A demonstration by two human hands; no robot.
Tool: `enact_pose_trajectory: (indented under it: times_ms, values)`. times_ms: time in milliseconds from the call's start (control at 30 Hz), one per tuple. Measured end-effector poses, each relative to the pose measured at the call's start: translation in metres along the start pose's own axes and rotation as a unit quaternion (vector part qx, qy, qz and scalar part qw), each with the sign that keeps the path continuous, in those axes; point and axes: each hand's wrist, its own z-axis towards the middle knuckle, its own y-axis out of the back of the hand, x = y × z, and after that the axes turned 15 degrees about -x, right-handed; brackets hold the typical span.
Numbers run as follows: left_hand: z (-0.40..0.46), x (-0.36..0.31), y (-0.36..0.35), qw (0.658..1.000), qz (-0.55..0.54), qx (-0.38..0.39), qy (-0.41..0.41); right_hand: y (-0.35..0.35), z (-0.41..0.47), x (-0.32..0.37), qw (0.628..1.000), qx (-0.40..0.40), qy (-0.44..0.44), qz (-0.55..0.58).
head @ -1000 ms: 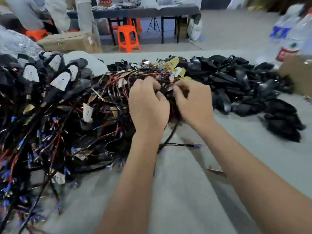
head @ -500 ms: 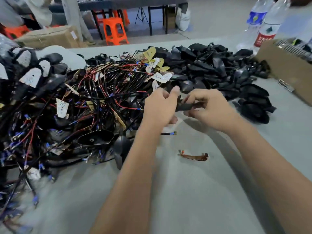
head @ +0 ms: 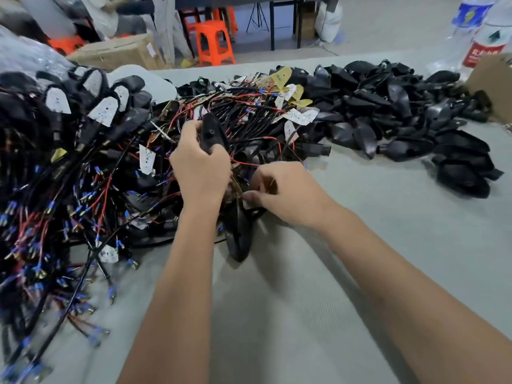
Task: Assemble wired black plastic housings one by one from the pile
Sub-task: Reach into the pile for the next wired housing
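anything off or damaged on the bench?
No visible damage. The wired pile is badly tangled where the left hand grips a black housing; one housing has slid onto bare table.

Two hands work at the pile: the left hand (head: pixel 199 164) and the right hand (head: pixel 279 192). Beyond them stand two orange stools (head: pixel 214 41) and two water bottles (head: pixel 468 29). The black housings (head: pixel 401 117) right of the hands are too many to count.
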Motion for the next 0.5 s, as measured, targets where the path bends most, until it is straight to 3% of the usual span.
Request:
enact_pose_trajectory:
  times_ms: [267, 433, 500]
  values:
    - [0.007, 0.011, 0.004, 0.996, 0.016, -0.033, 0.075, 0.002, 0.014, -0.002, 0.997, 0.022, -0.029, -0.073]
    - [0.004, 0.016, 0.008, 0.995, 0.087, -0.032, 0.046, 0.001, 0.041, 0.004, 0.970, -0.222, -0.065, -0.077]
    - [0.003, 0.015, 0.009, 0.993, 0.098, -0.052, 0.033, -0.001, 0.060, 0.008, 0.964, -0.244, -0.062, -0.084]
